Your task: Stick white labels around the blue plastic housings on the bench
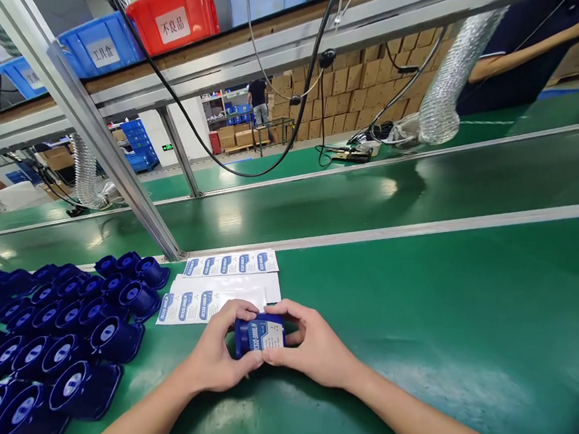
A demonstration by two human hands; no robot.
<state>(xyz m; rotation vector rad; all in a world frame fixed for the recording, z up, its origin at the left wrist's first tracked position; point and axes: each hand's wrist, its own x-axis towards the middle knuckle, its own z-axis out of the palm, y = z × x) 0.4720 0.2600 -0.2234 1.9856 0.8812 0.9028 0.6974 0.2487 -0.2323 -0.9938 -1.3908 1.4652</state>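
Note:
Between my two hands is a dark blue plastic housing (242,339) with a blue and white label (267,335) on the side facing me. My left hand (224,345) grips its left end, thumb in front and fingers over the top. My right hand (310,342) holds the right end, its thumb at the label's lower edge. Just behind my hands lie sheets of similar labels (187,308), with bare white backing where some labels are gone. Another label sheet (230,264) lies farther back.
Rows of dark blue housings (117,340) stand on the green table (413,307) at the left. A metal post (116,190) rises behind them. Black cable (233,171) hangs below a shelf with a red bin (172,17) and blue bins. A person's arm (543,46) shows at the upper right.

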